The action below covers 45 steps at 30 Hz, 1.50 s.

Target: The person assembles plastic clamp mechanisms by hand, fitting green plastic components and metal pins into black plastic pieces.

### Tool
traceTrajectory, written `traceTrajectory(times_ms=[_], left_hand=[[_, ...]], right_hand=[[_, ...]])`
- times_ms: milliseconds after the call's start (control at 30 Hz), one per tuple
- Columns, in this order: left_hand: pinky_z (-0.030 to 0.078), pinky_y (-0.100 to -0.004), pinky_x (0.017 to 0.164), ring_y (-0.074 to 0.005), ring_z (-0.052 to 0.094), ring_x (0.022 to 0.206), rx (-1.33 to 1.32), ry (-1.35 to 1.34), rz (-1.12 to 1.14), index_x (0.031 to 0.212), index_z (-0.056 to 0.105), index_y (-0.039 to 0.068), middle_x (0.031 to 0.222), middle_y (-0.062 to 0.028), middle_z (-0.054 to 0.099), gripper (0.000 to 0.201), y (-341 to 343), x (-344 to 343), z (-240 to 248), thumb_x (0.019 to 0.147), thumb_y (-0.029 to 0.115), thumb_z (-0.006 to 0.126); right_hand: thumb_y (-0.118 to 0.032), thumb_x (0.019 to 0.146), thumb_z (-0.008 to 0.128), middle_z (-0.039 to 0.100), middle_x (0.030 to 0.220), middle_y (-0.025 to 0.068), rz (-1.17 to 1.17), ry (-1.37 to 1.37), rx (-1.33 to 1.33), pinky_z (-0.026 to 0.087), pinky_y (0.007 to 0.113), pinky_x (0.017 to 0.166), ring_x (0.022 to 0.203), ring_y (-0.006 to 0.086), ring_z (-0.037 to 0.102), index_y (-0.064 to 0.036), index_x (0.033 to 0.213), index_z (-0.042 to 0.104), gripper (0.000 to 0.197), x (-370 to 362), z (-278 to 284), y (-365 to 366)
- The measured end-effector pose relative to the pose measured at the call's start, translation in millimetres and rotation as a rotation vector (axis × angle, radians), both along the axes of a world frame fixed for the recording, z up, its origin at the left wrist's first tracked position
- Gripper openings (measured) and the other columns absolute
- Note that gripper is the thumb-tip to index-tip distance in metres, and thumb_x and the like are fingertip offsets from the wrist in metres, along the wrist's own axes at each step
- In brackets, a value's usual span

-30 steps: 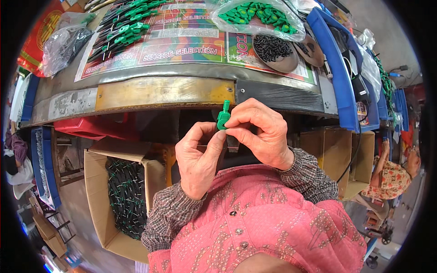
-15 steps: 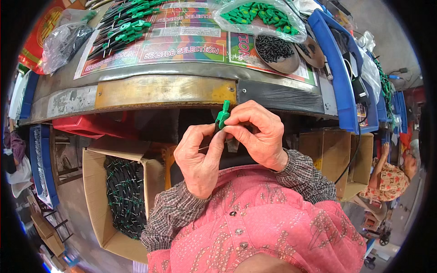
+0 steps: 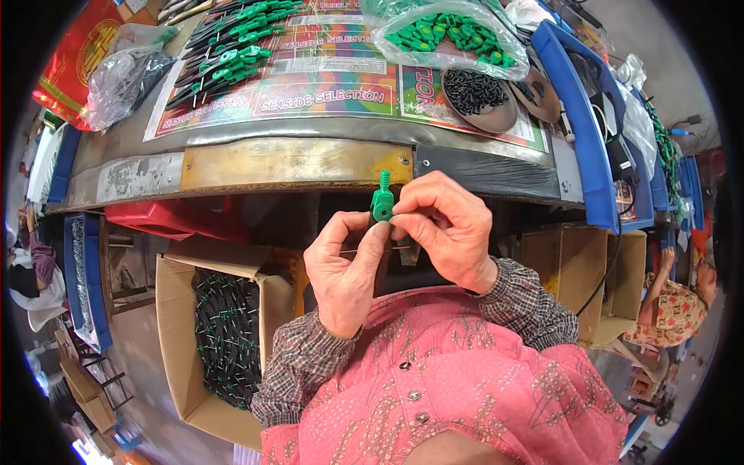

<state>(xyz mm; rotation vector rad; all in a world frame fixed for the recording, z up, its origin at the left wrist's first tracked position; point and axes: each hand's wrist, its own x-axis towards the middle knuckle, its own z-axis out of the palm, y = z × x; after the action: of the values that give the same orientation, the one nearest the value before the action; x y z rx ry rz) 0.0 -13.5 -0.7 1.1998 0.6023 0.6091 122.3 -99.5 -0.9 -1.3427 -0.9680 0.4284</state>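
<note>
Near the table's front edge, my left hand (image 3: 345, 267) pinches a green plastic fitting (image 3: 383, 204) between thumb and forefinger. The fitting stands upright, its ribbed stem pointing away from me and a round hole in its flat face. A thin metal rod shows on either side of the left thumb, below the fitting. My right hand (image 3: 451, 231) is closed, thumb and forefinger pinched together at the fitting's right side. Whatever lies between those fingertips is hidden. The fitting's lower end is covered by my left fingers.
On the table lie black pieces with green heads (image 3: 240, 66), a plastic bag of green fittings (image 3: 453, 39) and a dish of small black screws (image 3: 474, 91). A blue tray (image 3: 583, 147) stands right. Below left, a cardboard box (image 3: 174, 341) holds similar black-and-green pieces. Another person (image 3: 666, 310) sits far right.
The fitting has turned, so its flat face and hole now show. My right fingertips have shifted slightly right along its side. The whole view has moved a little.
</note>
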Motion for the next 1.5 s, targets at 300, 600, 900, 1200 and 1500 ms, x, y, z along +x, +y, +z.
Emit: traceTrajectory(times_ms=[300, 600, 900, 1200, 1500], left_hand=[[0.035, -0.0175, 0.048, -0.0017, 0.047, 0.058, -0.161, 0.013, -0.151, 0.093, 0.063, 0.003, 0.075, 0.0028, 0.059, 0.009, 10, -5, 3, 0.090, 0.011, 0.065], [0.035, -0.0171, 0.048, -0.0009, 0.047, 0.060, -0.131, -0.055, -0.178, 0.094, 0.062, 0.004, 0.077, 0.0041, 0.059, 0.010, 19, 3, 18, 0.090, 0.012, 0.065], [0.034, -0.0170, 0.041, -0.0009, 0.041, 0.051, -0.077, -0.067, -0.185, 0.097, 0.059, -0.002, 0.066, 0.0028, 0.053, 0.013, 17, 10, 29, 0.093, 0.010, 0.061], [0.033, -0.0174, 0.040, -0.0015, 0.041, 0.048, -0.069, -0.087, -0.202, 0.096, 0.059, -0.003, 0.065, 0.0015, 0.053, 0.012, 20, 13, 19, 0.093, 0.009, 0.060], [0.032, -0.0173, 0.042, -0.0013, 0.044, 0.050, -0.064, -0.040, -0.105, 0.092, 0.061, -0.001, 0.067, 0.0019, 0.057, 0.009, 23, 9, 19, 0.091, 0.008, 0.063]], right_hand=[[-0.004, 0.093, 0.057, 0.062, 0.099, 0.0076, 0.070, 0.280, 0.057, 0.042, 0.017, 0.045, 0.052, 0.0031, 0.052, 0.0012, 0.097, 0.055, 0.007, 25, 17, 20], [-0.003, 0.093, 0.056, 0.066, 0.085, 0.0070, 0.198, 0.411, 0.073, 0.040, 0.017, 0.043, 0.050, 0.0034, 0.050, -0.0002, 0.097, 0.053, 0.006, 27, 30, 29], [-0.003, 0.093, 0.055, 0.066, 0.085, 0.0069, 0.178, 0.372, 0.105, 0.040, 0.017, 0.044, 0.050, 0.0033, 0.050, -0.0006, 0.097, 0.052, 0.006, 29, 30, 28], [-0.004, 0.094, 0.055, 0.066, 0.085, 0.0065, 0.194, 0.407, 0.106, 0.040, 0.017, 0.044, 0.051, 0.0035, 0.050, -0.0012, 0.098, 0.052, 0.006, 32, 20, 29], [-0.002, 0.093, 0.056, 0.060, 0.105, 0.0096, 0.084, 0.283, 0.214, 0.045, 0.017, 0.050, 0.058, 0.0045, 0.054, 0.0006, 0.099, 0.053, 0.007, 32, 17, 32]])
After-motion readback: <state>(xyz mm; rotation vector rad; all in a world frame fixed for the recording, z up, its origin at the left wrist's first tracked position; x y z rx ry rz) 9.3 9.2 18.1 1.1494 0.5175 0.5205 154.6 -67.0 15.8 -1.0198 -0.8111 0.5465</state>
